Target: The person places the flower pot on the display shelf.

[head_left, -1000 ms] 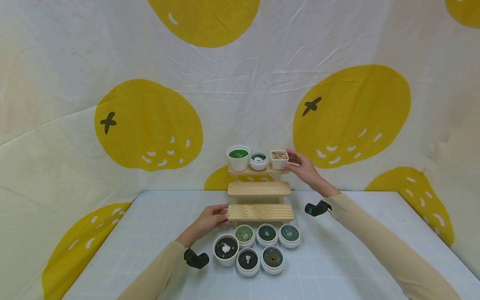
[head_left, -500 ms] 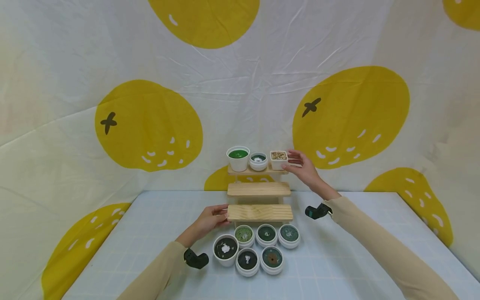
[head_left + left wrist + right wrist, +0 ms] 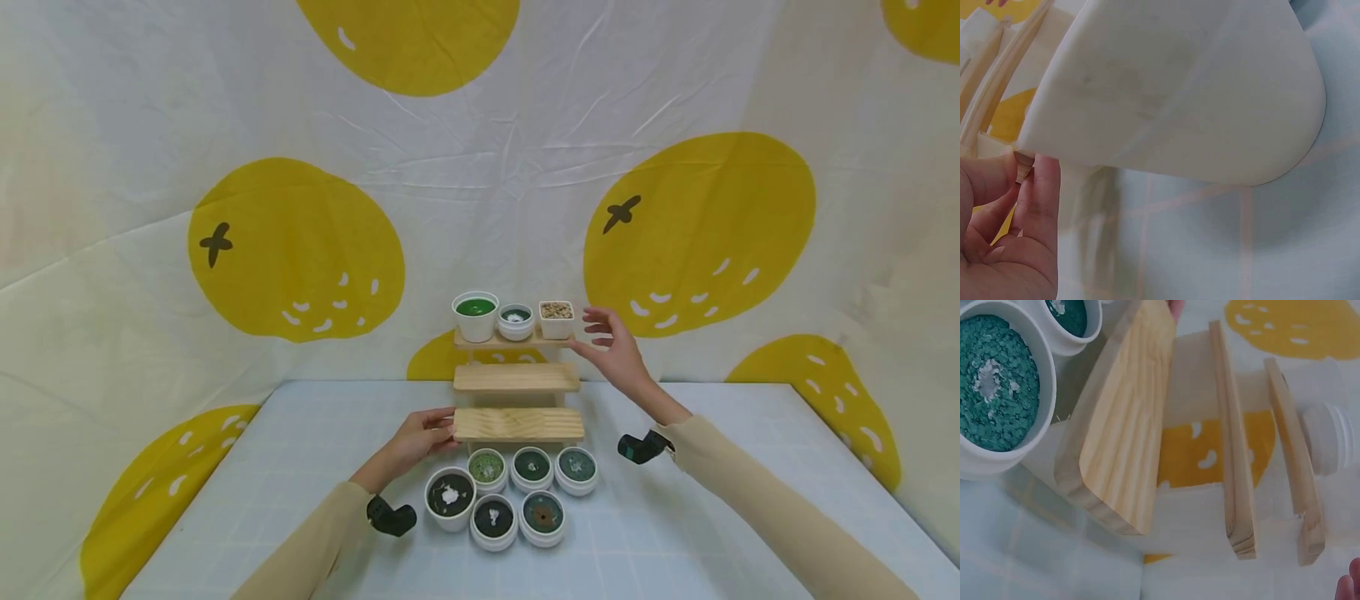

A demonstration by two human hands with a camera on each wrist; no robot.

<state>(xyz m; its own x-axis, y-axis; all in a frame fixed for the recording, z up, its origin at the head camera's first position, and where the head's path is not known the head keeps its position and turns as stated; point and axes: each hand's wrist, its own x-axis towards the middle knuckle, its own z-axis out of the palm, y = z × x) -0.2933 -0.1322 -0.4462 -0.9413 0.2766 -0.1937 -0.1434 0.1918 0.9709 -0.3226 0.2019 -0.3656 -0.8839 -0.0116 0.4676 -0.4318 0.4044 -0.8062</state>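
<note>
A three-tier wooden stand holds three pots on its top board (image 3: 512, 342): a white pot with bright green filling (image 3: 476, 325), a small round pot (image 3: 516, 323) and a square white pot with tan bits (image 3: 557, 321). My left hand (image 3: 411, 442) pinches the left end of the lowest board (image 3: 519, 425); the left wrist view shows thumb and fingers on that board end (image 3: 1025, 161). To the right of the square pot, my right hand (image 3: 617, 348) has its fingers spread and apart from the pot, the thumb beside the top board's end.
In front of the stand, several round white pots cluster on the pale blue checked cloth, among them a dark-filled larger pot (image 3: 450, 500) and a teal-filled pot (image 3: 997, 387). The bare middle board (image 3: 517, 377) lies between top and lowest. Behind hangs a fruit-printed curtain (image 3: 480, 208).
My right hand has let go of the square pot and drawn back a little to the right, its fingers opening. The pot stays on the top board; my left hand keeps its grip.
</note>
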